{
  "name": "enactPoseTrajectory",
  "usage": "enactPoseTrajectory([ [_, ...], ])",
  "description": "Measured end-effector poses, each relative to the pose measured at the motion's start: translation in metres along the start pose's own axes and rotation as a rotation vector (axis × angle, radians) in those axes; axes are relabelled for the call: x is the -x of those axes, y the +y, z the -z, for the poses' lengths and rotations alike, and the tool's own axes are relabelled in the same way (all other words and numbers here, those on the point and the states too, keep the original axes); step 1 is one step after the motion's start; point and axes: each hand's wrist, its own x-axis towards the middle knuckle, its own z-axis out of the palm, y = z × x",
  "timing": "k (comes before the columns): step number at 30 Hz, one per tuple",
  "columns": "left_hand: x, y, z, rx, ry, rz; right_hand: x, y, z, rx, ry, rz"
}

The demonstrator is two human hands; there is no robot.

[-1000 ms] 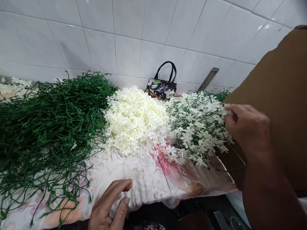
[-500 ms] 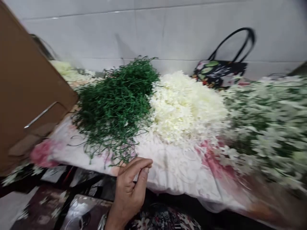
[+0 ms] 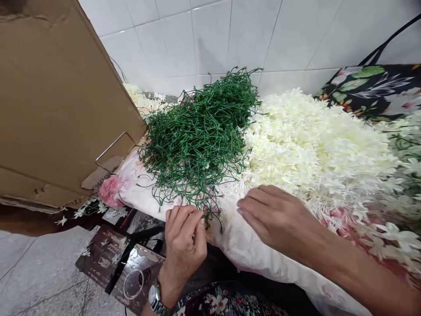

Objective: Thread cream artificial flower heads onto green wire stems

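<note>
Nearest, patterned clothing is seen below the counter's edge, with a silver wristwatch strapped above the left grip. The fingers of this grip are curled and the thumb is drawn up close to them; whether anything is pinched there cannot be told. It is placed over the front edge of the counter, beside the lowest strands of the green stems. The right grip is held palm down above the cloth, its fingers pressed side by side; whether anything is pinched under them cannot be told. To the lower left, a dark brown surface is crossed by a black strap, and grey floor is shown beside it.

The counter is covered with a flower-printed white cloth. On it the green stems are heaped in a tangle, their loose ends trailed toward the left grip. Against their right side a mound of cream-white flowers is piled, and at the far right more white blossoms are partly cut off by the view. On the left, a cardboard panel is stood tilted. Behind the mound a black floral bag is set near the white tiled wall.
</note>
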Motion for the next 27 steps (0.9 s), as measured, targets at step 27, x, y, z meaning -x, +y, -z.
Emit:
enactPoseTrajectory([
  [27,-0.013,-0.016,-0.017,-0.164,-0.095,0.084,0.005,-0.002,-0.029,-0.95,0.32,-0.839],
])
